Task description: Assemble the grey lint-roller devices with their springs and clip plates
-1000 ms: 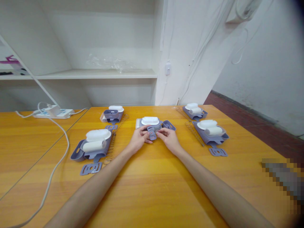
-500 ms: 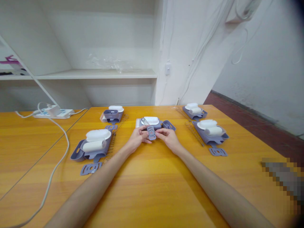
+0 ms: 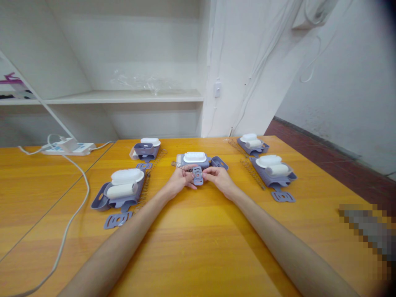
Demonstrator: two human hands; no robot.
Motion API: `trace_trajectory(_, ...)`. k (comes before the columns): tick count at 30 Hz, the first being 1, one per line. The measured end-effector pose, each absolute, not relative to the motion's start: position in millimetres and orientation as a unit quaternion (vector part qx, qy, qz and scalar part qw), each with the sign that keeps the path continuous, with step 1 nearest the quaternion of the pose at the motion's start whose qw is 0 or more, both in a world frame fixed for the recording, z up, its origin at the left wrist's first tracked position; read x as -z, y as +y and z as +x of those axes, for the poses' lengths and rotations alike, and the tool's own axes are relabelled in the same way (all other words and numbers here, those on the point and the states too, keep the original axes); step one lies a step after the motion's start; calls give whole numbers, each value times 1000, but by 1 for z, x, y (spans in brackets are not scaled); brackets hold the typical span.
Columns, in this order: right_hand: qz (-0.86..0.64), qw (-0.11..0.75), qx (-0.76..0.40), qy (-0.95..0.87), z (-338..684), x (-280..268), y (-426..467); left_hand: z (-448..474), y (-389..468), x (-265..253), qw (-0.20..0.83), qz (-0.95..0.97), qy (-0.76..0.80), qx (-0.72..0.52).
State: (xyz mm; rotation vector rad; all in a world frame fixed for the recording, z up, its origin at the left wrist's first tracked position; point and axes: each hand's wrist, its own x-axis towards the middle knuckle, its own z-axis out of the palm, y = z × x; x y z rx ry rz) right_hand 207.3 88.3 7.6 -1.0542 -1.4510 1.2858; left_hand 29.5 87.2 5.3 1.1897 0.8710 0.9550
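My left hand (image 3: 178,181) grips a small grey slotted plate (image 3: 197,176) by its left side, fingers closed behind it. My right hand (image 3: 219,180) pinches the plate's right edge between thumb and fingers. A thin coil spring (image 3: 176,164) sticks out to the left above my left hand; its near end is hidden by the fingers and plate. Just beyond my hands lies a grey plastic housing (image 3: 206,163) topped by a white oval part (image 3: 194,157). A grey oval cup (image 3: 220,163) lies to its right.
Similar part sets stand around: near left (image 3: 125,187), far left (image 3: 147,149), near right (image 3: 272,171) and far right (image 3: 253,144). Springs (image 3: 252,173) and slotted plates (image 3: 284,196) lie beside them. A power strip (image 3: 69,147) with a white cable (image 3: 88,185) occupies the left.
The slotted plate has turned more upright between my hands. The spring, earlier slanting up across the white oval part, now points left, lower behind my left hand.
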Motion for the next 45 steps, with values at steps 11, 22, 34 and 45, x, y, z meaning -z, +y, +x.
trace_trajectory(11, -433, 497, -499, -563, 202, -2, 89, 31, 84, -10, 635, 517, 378, -432)
trace_trajectory(22, -429, 465, -332, -699, 205, 7, 87, 32, 82, -12, 635, 511, 377, -439)
trace_trajectory(34, -452, 336, -133, -815, 200, 0, 72, 32, 83, -10, 643, 505, 366, -445)
trace_trajectory(45, -451, 385, -157, -790, 201, 4, 75, 36, 79, -15, 624, 508, 386, -452)
